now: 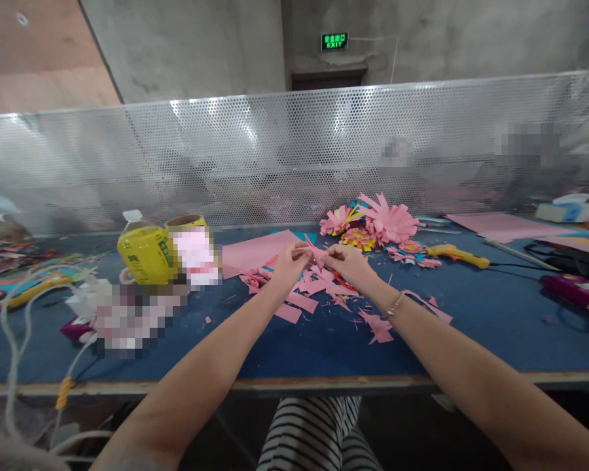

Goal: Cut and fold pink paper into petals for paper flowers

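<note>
Over the middle of the table my left hand (pixel 294 260) and my right hand (pixel 349 263) are close together, their fingers pinched on one piece of pink paper (pixel 318 254). The paper looks cut or folded into narrow points. Beneath my hands lie many pink paper scraps (pixel 294 307), and part of a red handle, perhaps of scissors, shows by my right hand (pixel 346 284). A larger pink sheet (pixel 255 252) lies just left of my hands. Behind my right hand sits a pile of paper flowers (pixel 390 222) in pink, yellow and blue.
A yellow-labelled bottle (pixel 146 252) and a tape roll (pixel 185 222) stand to the left, near white cables (pixel 12 340). On the right lie a yellow glue gun (pixel 459 255), a purple box (pixel 576 294) and a tissue pack (pixel 571 208). A perforated metal screen (pixel 255 163) borders the back.
</note>
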Demonstrator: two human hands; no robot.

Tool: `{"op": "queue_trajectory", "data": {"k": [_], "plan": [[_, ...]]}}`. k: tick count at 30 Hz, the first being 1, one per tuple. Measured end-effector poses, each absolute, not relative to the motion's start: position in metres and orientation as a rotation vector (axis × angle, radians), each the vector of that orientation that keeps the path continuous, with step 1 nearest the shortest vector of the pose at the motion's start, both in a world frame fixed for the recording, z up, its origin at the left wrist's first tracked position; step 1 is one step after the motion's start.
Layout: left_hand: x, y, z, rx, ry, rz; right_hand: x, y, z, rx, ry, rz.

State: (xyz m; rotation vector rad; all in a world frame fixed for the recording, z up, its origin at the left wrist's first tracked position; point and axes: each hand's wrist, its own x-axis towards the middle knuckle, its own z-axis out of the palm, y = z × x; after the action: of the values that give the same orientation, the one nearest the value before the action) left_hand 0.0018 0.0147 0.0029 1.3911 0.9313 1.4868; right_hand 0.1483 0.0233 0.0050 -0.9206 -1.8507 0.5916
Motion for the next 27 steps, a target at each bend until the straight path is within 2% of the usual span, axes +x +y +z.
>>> {"op": "queue_trajectory", "data": {"k": [5,17,27], "plan": [[0.0057,0.0085,0.0041,1.339,0.743,1.359,0.1455,0.0199,0.0056,-0.926,-1.898,0.508],[0.0024,0.0091,0.0052,1.245,0.661,1.36,0.1456,0.0201,0.007,-0.856,-1.804,0.681],[0.0025,0.006,0.0061,1.301,0.682,1.306,0.1442,0.0184,0.0079,-0.836,-1.855,0.591]]}}
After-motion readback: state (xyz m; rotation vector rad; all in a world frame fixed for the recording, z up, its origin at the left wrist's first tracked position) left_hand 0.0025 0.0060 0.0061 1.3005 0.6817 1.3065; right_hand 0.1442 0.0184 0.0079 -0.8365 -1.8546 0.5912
